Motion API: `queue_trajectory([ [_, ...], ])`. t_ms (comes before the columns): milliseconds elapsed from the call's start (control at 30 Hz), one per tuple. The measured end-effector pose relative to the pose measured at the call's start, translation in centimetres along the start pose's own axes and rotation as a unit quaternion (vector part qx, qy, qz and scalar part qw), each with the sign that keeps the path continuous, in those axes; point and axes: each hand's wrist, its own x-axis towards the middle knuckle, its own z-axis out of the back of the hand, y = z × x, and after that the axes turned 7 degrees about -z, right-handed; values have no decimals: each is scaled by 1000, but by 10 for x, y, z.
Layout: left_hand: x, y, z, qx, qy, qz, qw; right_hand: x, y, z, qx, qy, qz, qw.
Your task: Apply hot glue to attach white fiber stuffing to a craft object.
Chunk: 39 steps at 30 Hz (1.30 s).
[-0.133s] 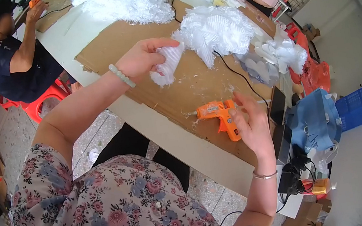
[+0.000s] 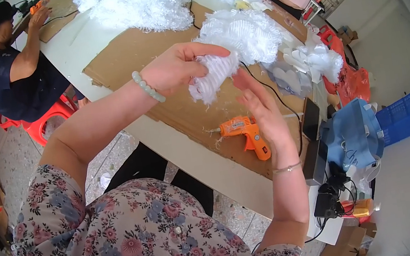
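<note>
Left hand [image 2: 175, 72] is pinching a white piece [image 2: 214, 79], thumb and fingers closing on its upper left part; piece is hanging tilted above the cardboard [image 2: 114, 64], ragged end pointing down. Right hand [image 2: 262, 110] is hovering just beside it, fingers extending, palm empty, not clamping anything. Fingertips are sitting very near the piece's right edge; can't tell if they're touching. So hands are close, not clasped.

Glue gun [image 2: 240, 129] is lying on the cardboard left of the right wrist, nozzle pointing left, nobody gripping it. White pile [image 2: 241, 34] is sitting behind the piece; cord [image 2: 275, 92] is running past the right hand's outer side.

Step, my read: handling the piece, left hand doing the holding, right hand probably supporting or shaping. Next move is likely calling for a steady left pinch, light right fingers on the soft-looking edge, and the right wrist staying clear of gun and cord.
</note>
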Motion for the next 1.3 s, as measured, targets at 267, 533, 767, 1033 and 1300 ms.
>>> queue_trajectory([
  [267,5,-4,16,12,-27,-56,998,51,-28,-21,377,102,-22,920],
  [533,-16,51,53,297,-63,80,950,59,-32,-24,-274,-88,-5,958],
  [767,-24,47,54,576,14,-25,817,43,-8,-47,-457,-117,-10,882],
  [1033,-25,27,40,640,-23,-252,725,38,-5,-46,-492,-87,235,834],
  [1300,-15,75,42,589,197,-257,740,41,-20,-37,-420,-50,195,885],
])
